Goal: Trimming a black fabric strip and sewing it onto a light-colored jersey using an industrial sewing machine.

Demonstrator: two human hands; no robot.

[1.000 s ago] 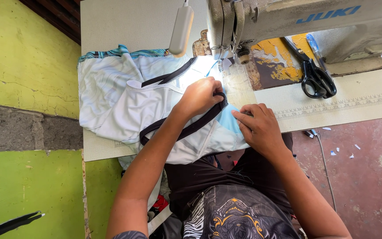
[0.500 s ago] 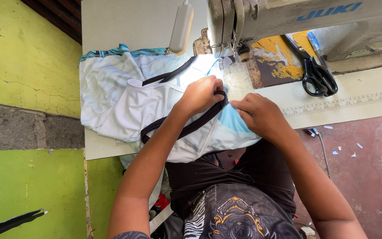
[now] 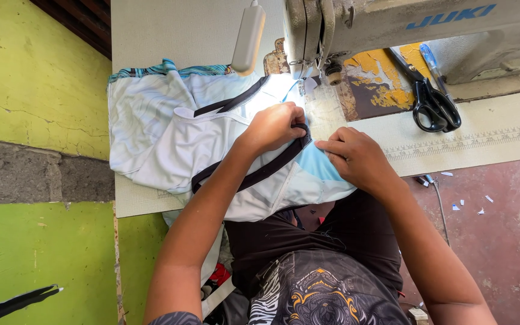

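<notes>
Landmark taken: the sewing machine (image 3: 392, 27), grey-white, standing along the far edge of the table (image 3: 176, 30).

Left hand (image 3: 275, 126): closed, fingers curled over and pinching the black trim strip (image 3: 254, 174) of the garment; positioned just in front of the machine's needle end.

Right hand (image 3: 356, 157): fingers bent, pressing flat on the pale blue part of the garment (image 3: 157, 138) directly in front of the machine bed; whether it pinches the cloth cannot be told; the two hands lie just apart, the trim between them.

Garment: white and light blue with black banding, spread on the table to the left of the machine's needle end, its near edge hanging over the table toward the person's lap; a lit patch falls on it under the needle end.

Black-handled scissors (image 3: 431, 108) rest on the machine bed, right of the needle end, well apart from both hands; a blue pen (image 3: 431, 63) lies just beside them; a cream lamp (image 3: 248, 37) hangs left of the machine head.
</notes>
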